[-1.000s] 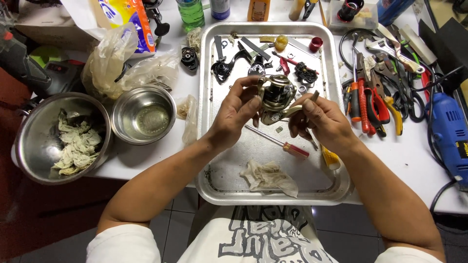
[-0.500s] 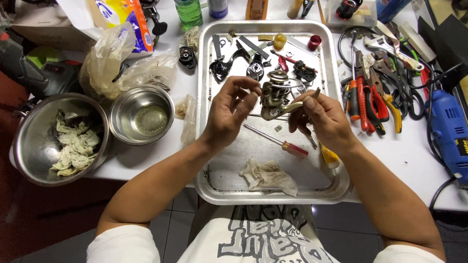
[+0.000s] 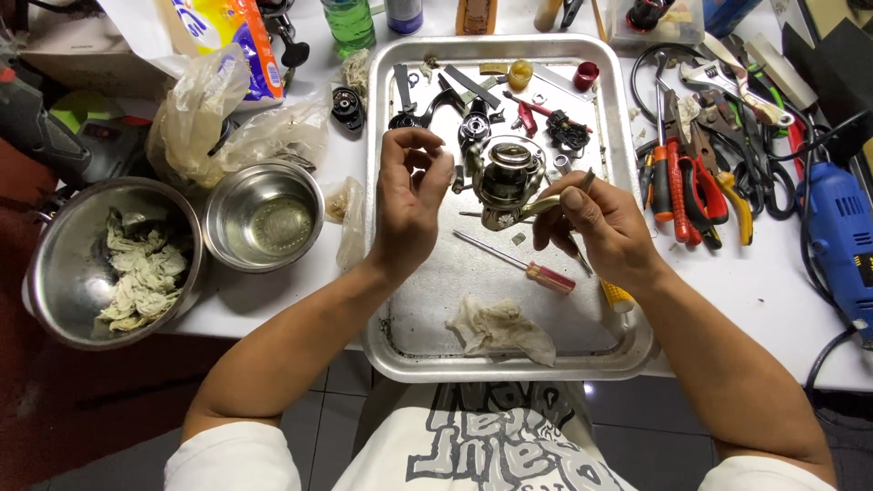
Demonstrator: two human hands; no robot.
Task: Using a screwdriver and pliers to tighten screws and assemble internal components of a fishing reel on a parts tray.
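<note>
Since the earlier frames my left hand (image 3: pixel 411 195) has let go of the fishing reel (image 3: pixel 506 180) and drawn back to its left, fingers curled loosely on nothing, while my right hand (image 3: pixel 596 227) has kept its grip, clamped on the reel's foot and holding the reel just above the steel tray (image 3: pixel 400 350). I am working at a white table (image 3: pixel 746 291) with dark floor tiles below its near edge. I count one tray, and in it one red-handled screwdriver (image 3: pixel 527 268) lying aslant under my hands, one crumpled rag (image 3: pixel 500 329) near the front rim, and a scatter of small reel parts (image 3: pixel 491 95) along the far end, among them a yellow cap (image 3: pixel 519 73) and a red cap (image 3: pixel 587 75); I cannot count the smaller bits. Two steel bowls stand left of the tray: the large bowl (image 3: pixel 55 291) holds wadded pale rags, the small bowl (image 3: pixel 264 218) holds a little cloudy liquid. Crumpled plastic bags (image 3: pixel 195 127) lie behind them. Right of the tray lies a heap of pliers and wrenches (image 3: pixel 700 164), too tangled to count, and one blue power drill (image 3: pixel 837 241) near the table's right edge. One green bottle (image 3: pixel 350 23) stands at the far side.
</note>
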